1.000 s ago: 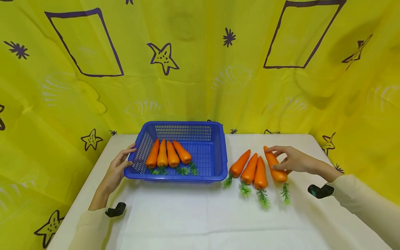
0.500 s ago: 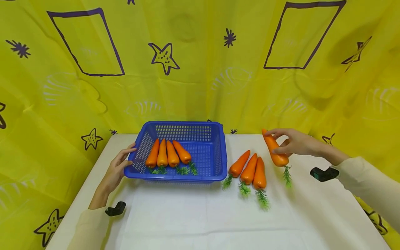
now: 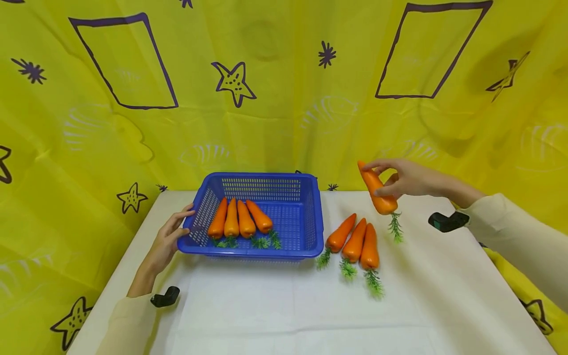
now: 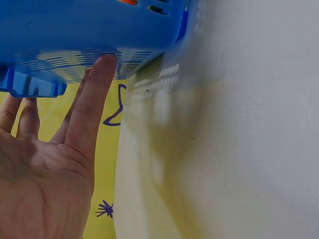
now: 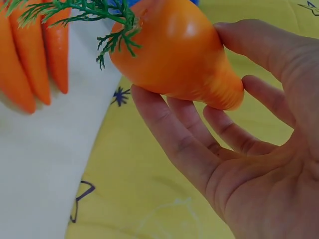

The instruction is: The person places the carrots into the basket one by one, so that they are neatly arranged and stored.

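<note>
My right hand [image 3: 408, 178] pinches an orange carrot [image 3: 377, 190] with green leaves, tip up and leaning left, above the table's right side. The right wrist view shows thumb and fingers on either side of this carrot [image 5: 169, 50]. Below it and to its left lie three carrots [image 3: 354, 241] on the white cloth, leaves toward me. A blue plastic basket [image 3: 262, 252] stands left of them, with several carrots [image 3: 238, 219] side by side in its left half. My left hand [image 3: 163, 246] touches the basket's left side with straight fingers, also seen against the basket wall [image 4: 99, 30] in the left wrist view.
White cloth covers the table [image 3: 284, 305]. A yellow curtain [image 3: 275, 138] with dark star drawings hangs close behind the basket and along both sides. A small black device [image 3: 448, 222] sits by the right wrist, another black device [image 3: 165, 297] by the left.
My right hand has lifted the rightmost carrot off the table, raising it toward the back and then a little left. The left hand and the basket have stayed in place.
</note>
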